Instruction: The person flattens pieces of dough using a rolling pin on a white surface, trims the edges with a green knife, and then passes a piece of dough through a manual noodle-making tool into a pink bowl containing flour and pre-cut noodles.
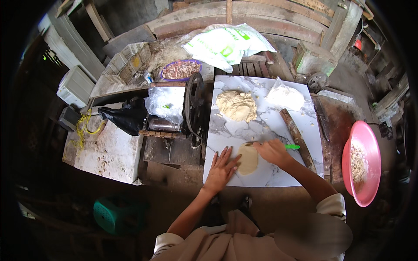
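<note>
A flat, rolled-out piece of dough (248, 161) lies near the front of the marble-patterned board (278, 176). My left hand (221, 170) rests flat with spread fingers, its fingertips at the dough's left edge. At the dough's far edge, my right hand (271, 151) is closed around a green-handled knife (292, 147). The handle's end sticks out to the right of that hand; the blade is mostly hidden. A large lump of dough (236, 105) sits farther back on the board. Right of my right hand lies a wooden rolling stick (297, 137), slanting across the board.
A clear bag of white powder (285, 96) stands at the board's back right. To the left is a roller machine with a large wheel (194, 104). A pink basin (365, 163) stands at the right, a purple-rimmed basket (181, 69) at the back, a green stool (111, 215) lower left.
</note>
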{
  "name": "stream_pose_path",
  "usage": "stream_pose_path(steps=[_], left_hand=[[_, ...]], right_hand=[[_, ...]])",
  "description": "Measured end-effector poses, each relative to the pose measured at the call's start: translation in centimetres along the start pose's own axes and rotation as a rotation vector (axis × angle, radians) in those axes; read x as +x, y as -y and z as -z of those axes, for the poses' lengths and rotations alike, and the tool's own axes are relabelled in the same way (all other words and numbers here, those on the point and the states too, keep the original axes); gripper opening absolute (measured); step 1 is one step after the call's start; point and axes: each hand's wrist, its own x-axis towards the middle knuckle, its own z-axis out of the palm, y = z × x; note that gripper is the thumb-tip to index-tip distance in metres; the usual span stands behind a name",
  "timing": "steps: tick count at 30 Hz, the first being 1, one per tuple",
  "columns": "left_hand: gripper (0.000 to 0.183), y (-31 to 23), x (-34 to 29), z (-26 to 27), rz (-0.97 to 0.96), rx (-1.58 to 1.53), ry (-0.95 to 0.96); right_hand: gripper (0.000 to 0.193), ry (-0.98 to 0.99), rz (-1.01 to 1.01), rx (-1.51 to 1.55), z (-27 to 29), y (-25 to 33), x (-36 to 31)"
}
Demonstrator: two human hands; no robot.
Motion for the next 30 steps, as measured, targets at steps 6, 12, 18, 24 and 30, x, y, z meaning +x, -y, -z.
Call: stream_pose_path(steps=[6, 12, 18, 24, 30], left_hand=[[0.042, 0.1, 0.0, 0.1, -0.009, 0.060, 0.021], [0.040, -0.8, 1.3, -0.5, 0.077, -0.018, -0.170], [0.036, -0.2, 6.6, -2.3, -0.033, -0.017, -0.251], [0.025, 1.1, 9.5, -2.2, -0.121, -0.044, -0.100], [0.019, 1.7, 11.1, -2.2, -0.087, -0.240, 0.067]], right_hand=[[0.005, -0.010, 0.046, 0.009, -0.3, -2.5, -2.4], [0.014, 0.056, -0.031, -0.023, 0.3, -5.0, -5.9], [0.038, -0.176, -0.468, 0.029, -4.4, -2.1, -3.0], [0.054, -0.277, -0.521, 0.003, -5.6, -0.2, -1.6], [0.047, -0.298, -0.606, 0.048, -6.4, -0.4, -1.6]])
